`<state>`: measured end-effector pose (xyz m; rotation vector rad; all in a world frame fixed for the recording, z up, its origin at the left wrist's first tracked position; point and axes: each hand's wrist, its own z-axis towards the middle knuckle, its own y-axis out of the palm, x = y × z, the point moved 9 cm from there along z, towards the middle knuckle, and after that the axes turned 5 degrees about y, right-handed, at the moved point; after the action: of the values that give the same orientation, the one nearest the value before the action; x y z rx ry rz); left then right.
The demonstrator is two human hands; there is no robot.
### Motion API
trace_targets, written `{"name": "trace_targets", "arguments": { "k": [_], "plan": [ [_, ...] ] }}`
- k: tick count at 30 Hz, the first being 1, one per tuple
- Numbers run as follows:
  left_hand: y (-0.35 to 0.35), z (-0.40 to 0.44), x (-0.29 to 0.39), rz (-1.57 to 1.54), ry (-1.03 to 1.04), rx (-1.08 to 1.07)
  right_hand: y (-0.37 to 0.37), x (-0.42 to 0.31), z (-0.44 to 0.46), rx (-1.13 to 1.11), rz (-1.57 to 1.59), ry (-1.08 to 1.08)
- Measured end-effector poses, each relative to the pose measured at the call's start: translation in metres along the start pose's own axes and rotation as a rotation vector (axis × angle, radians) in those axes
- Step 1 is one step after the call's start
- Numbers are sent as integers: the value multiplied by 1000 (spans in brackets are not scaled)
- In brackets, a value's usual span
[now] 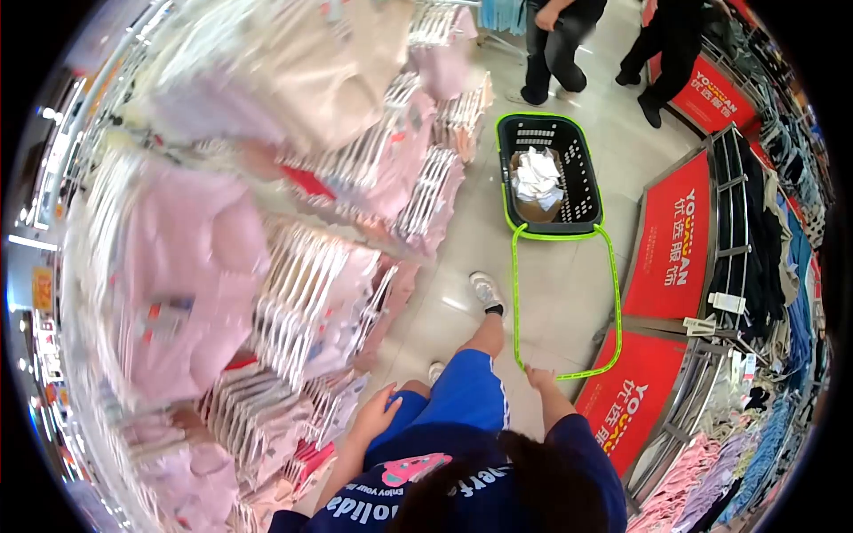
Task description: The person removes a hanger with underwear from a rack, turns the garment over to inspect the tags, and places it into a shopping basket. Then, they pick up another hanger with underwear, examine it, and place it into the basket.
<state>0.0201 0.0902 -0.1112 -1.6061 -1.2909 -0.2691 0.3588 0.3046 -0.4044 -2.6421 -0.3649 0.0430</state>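
A black shopping basket (582, 173) with a bright green rim stands on the floor ahead, with crumpled white paper or cloth (538, 176) and something brown inside. Its long green handle (617, 302) stretches back toward me. My right hand (538, 378) is closed on the near left corner of that handle. Beside my blue shorts, my left hand (377, 410) hangs low with its fingers apart and nothing visible in it. The nearest garments to it are pink ones on white hangers (333, 395).
Racks of pale pink and beige garments (191, 266) line the left side. Red sign panels (671, 235) and racks of dark and coloured clothes (755, 240) run along the right. Two people (560, 49) (666, 58) stand beyond the basket on the tiled floor (444, 311).
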Motion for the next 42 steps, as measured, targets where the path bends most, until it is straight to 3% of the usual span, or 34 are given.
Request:
{"name": "trace_targets", "arguments": {
  "k": [2,9,12,17,22,25,32,37,42],
  "plan": [
    [2,-32,-15,38,28,-6,-8,-5,-7,192,15,-47],
    [7,-108,-4,262,142,-151,-77,-47,-115,450,-27,-187],
    [41,-117,-37,130,242,-29,-106,-61,-148,517,-1,-270],
    [41,-150,-33,83,143,76,-101,-90,-177,570,-53,-329],
    [43,-201,-45,183,-19,195,-68,-111,-205,501,-70,-416],
    [83,-234,-44,259,-164,53,-58,-110,-236,483,-135,-482],
    [134,-277,-49,172,-151,104,12,-123,-279,376,-211,-631],
    [144,-315,-70,195,-286,138,42,-134,-317,338,-196,-702],
    [147,-333,-82,155,-232,208,58,-141,-341,317,-207,-743]
  ]
}}
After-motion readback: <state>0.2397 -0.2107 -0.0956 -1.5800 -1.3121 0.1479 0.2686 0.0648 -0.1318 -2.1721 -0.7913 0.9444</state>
